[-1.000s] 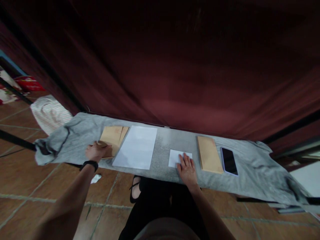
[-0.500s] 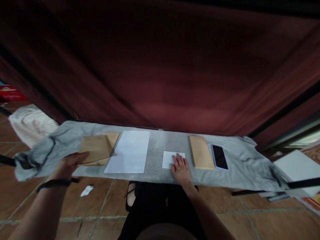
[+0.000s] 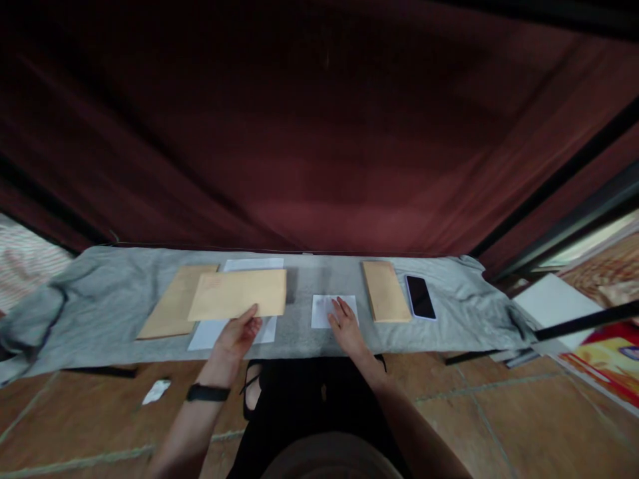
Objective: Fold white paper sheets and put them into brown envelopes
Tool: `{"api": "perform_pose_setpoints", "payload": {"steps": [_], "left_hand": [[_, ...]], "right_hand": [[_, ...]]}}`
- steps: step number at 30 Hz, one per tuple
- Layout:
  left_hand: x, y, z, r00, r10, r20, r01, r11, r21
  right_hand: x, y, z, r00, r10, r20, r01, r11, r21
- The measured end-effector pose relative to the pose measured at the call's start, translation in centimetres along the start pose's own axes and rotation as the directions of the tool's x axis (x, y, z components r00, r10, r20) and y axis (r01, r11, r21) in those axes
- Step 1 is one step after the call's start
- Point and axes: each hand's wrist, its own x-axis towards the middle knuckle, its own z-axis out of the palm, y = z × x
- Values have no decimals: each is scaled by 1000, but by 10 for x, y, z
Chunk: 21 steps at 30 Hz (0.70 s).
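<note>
My left hand (image 3: 240, 334) pinches the lower edge of a tan paper envelope (image 3: 244, 293), thumb on top. The envelope is held above white sheets of paper (image 3: 207, 334) and hides most of them. Left of it lies a stack of brown envelopes (image 3: 172, 303). My right hand (image 3: 347, 327) has its fingers apart over a small white slip of paper (image 3: 321, 313); whether the fingertips press on it I cannot tell. Just right of that hand rests another pile of tan envelopes (image 3: 387, 293).
A grey cloth (image 3: 302, 336) covers the narrow bench. A phone (image 3: 421, 297) lies right of the tan pile. Behind the bench hangs a dark red curtain (image 3: 319, 166). A crumpled white scrap (image 3: 156, 392) is on the tiled floor, and a white board (image 3: 554, 309) stands at the right.
My left hand has lifted an envelope off the left stack and carried it right, over the white sheets. My right hand stays at the small slip, fingers slightly raised. The view has shifted.
</note>
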Motion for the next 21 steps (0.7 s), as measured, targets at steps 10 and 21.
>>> {"api": "perform_pose_setpoints", "payload": {"steps": [10, 21], "left_hand": [[-40, -62, 49, 989, -72, 129, 78, 996, -43], [-74, -73, 61, 924, -139, 356, 137, 990, 29]], "right_hand": [[18, -58, -18, 939, 218, 265, -341, 509, 791], [11, -62, -81, 933, 126, 337, -357, 435, 827]]}}
